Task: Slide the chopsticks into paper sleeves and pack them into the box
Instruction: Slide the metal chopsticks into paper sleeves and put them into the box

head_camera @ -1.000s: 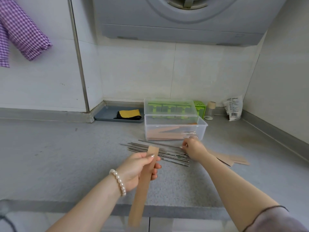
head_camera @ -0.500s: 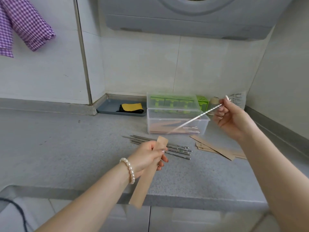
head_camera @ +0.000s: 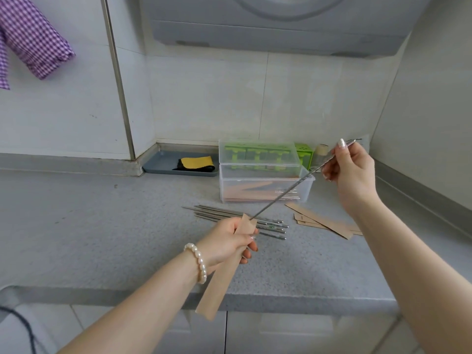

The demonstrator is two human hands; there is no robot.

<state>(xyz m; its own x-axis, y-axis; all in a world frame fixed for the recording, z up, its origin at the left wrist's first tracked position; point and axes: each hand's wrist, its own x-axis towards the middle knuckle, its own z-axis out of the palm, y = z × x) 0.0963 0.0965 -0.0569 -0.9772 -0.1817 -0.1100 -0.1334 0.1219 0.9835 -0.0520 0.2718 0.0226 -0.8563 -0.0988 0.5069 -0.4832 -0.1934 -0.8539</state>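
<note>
The left hand (head_camera: 224, 241) holds a brown paper sleeve (head_camera: 224, 267), grip curled round its upper part, mouth end up and the closed end hanging below the table (head_camera: 102, 238) edge. The right hand (head_camera: 350, 172) pinches the thick end of one metal chopstick (head_camera: 293, 190), grip clamped on it. The chopstick slopes down from that grip, and its tip sits at the sleeve mouth, just above the left grip.

To complete the insertion well, keep the chopstick in line with the sleeve's long axis and hold the mouth slightly open. Feed the tip gently, as a skewed entry is likely to crease or tear the paper.

Beyond the left grip, loose chopsticks (head_camera: 237, 221) lie on the table. Spare sleeves (head_camera: 321, 221) lie below the right grip. The clear plastic box (head_camera: 265, 186), between both grips and farther back, already contains sleeved pairs.
</note>
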